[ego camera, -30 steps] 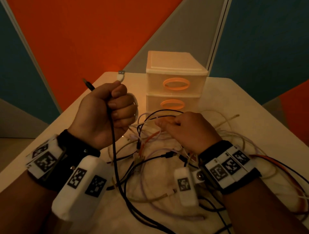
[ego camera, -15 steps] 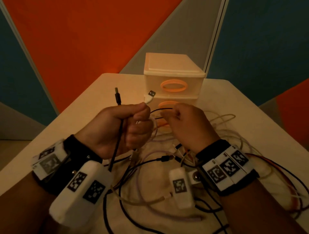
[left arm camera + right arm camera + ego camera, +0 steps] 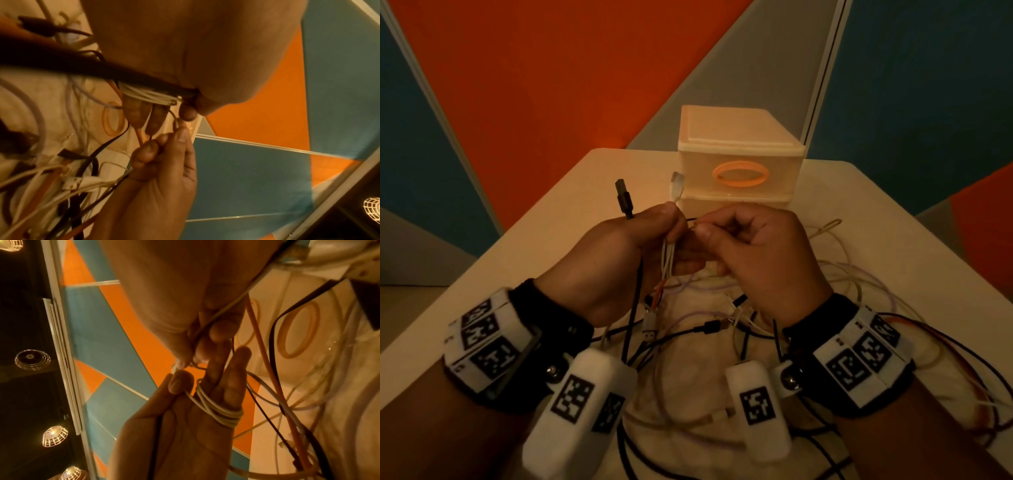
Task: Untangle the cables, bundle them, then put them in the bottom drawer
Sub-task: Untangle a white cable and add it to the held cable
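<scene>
Both hands are raised above the bench [image 3: 558, 219], close together in front of the drawer unit [image 3: 739, 161]. The left hand [image 3: 626, 263] carries a white cable [image 3: 667, 253] coiled in several turns round its fingers [image 3: 230, 381], which lie nearly straight in the right wrist view, while the thumb presses the strand against the forefinger. The white plug [image 3: 676, 183] stands up above this hand, and beside it the black plug [image 3: 624, 200] of a black cable [image 3: 635, 301] that runs down past the palm to the heap below. The right hand [image 3: 760, 260] has its fingers curled, and its thumb and forefinger pinch a thin strand just beside the left fingertips; which cable that strand belongs to is unclear. Under both wrists the remaining cables [image 3: 705, 329], black, white, orange and pale, lie tangled on the bench. Both drawers of the unit are closed, the bottom drawer [image 3: 698, 207] mostly hidden behind the hands.
</scene>
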Tool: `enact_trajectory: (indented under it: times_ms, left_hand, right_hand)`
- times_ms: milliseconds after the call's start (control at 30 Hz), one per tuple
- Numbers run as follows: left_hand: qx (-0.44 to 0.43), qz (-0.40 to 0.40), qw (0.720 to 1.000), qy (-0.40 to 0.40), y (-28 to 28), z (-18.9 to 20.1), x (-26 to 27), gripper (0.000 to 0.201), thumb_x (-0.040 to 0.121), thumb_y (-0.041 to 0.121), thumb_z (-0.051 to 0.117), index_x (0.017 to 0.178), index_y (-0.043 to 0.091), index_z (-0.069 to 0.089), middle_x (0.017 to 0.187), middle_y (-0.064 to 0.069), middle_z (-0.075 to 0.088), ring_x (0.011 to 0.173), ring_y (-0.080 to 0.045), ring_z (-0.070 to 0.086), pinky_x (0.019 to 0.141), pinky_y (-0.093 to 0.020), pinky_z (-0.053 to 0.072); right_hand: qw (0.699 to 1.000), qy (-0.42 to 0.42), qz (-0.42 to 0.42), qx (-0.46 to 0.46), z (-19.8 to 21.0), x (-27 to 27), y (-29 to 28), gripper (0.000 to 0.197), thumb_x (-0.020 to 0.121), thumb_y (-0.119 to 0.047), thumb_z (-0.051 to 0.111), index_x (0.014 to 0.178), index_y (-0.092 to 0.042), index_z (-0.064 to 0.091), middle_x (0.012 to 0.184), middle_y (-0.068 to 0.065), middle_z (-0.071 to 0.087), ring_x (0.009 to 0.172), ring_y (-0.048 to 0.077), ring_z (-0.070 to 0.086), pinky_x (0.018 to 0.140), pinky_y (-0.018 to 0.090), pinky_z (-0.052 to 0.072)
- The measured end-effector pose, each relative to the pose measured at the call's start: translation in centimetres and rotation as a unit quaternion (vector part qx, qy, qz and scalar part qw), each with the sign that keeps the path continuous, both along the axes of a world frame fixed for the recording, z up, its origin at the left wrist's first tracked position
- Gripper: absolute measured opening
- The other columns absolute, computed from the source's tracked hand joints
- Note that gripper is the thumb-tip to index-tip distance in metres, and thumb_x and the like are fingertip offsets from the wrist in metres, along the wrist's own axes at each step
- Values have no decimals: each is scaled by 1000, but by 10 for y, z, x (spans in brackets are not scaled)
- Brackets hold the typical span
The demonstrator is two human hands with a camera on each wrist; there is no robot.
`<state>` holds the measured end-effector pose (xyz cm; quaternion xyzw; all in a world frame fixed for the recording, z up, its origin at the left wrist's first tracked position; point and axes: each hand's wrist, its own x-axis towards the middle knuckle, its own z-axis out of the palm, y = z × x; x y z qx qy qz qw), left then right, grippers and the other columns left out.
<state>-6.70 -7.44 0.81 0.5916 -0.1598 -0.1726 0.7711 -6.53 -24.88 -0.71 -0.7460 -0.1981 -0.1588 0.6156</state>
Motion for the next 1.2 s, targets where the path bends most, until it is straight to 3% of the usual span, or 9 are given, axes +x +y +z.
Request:
enact_trajectory:
  times_ms: [100,200,267,367,533,633,767,933,1200]
  left_hand:
    - [-60,49,997,24,-2,0,2,38,108,31,32,77,12,42,88,-17,61,80,-27,64,75,-35,57]
    - [-229,105,965,79,2,-2,11,42,108,33,31,73,13,43,99,-20,70,96,-31,71,86,-39,59]
    - [-297,130,941,101,9,-4,16,44,108,34,32,71,15,44,80,-7,61,88,-27,70,91,-38,54]
    - [-351,130,922,97,20,-5,22,39,106,33,35,72,18,46,69,5,39,64,-14,50,70,-28,44]
    - [-330,83,939,54,19,-3,20,36,106,35,35,74,20,44,67,8,30,58,-9,32,56,-23,33]
    - [-333,56,940,47,18,-3,20,37,106,35,35,75,19,45,67,7,31,58,-9,31,55,-23,32]
    - [-340,47,938,44,22,-2,21,37,107,35,34,75,19,45,67,8,31,58,-9,30,55,-23,30]
    - [-378,46,925,6,35,4,23,38,107,33,33,75,18,45,66,7,32,60,-9,27,58,-25,27]
    - [-402,90,911,-35,53,12,25,39,107,36,33,76,18,46,66,7,33,61,-10,28,60,-26,26]
  right_hand:
    - [998,23,59,-26,-4,0,-1,21,95,5,59,109,-2,73,94,3,75,73,9,73,66,17,55]
    - [992,33,120,-34,-5,1,-3,44,94,15,48,130,-9,57,121,7,71,108,15,70,91,25,55]
    - [991,37,104,-79,-3,1,-7,38,93,5,58,121,-20,53,110,-4,73,100,9,70,82,19,52]
    - [972,4,8,-236,-6,5,-18,8,93,-20,68,96,-28,66,81,-11,68,73,4,63,69,25,49]
    - [951,68,63,-296,-7,7,-22,17,99,-31,60,87,-28,73,69,-16,64,65,0,57,62,17,44]
    - [946,69,73,-309,-6,10,-22,16,97,-36,62,85,-30,70,67,-9,54,60,4,48,63,30,43]
    - [931,46,70,-356,-3,14,-33,16,92,-31,69,77,-27,68,84,-8,61,85,2,62,82,38,54]
    - [897,31,31,-441,2,20,-42,14,85,-30,75,78,-18,75,79,-5,65,74,8,60,75,40,53]
    - [909,49,41,-412,7,19,-57,35,66,-44,89,95,-38,70,112,-12,61,108,3,55,96,33,48]
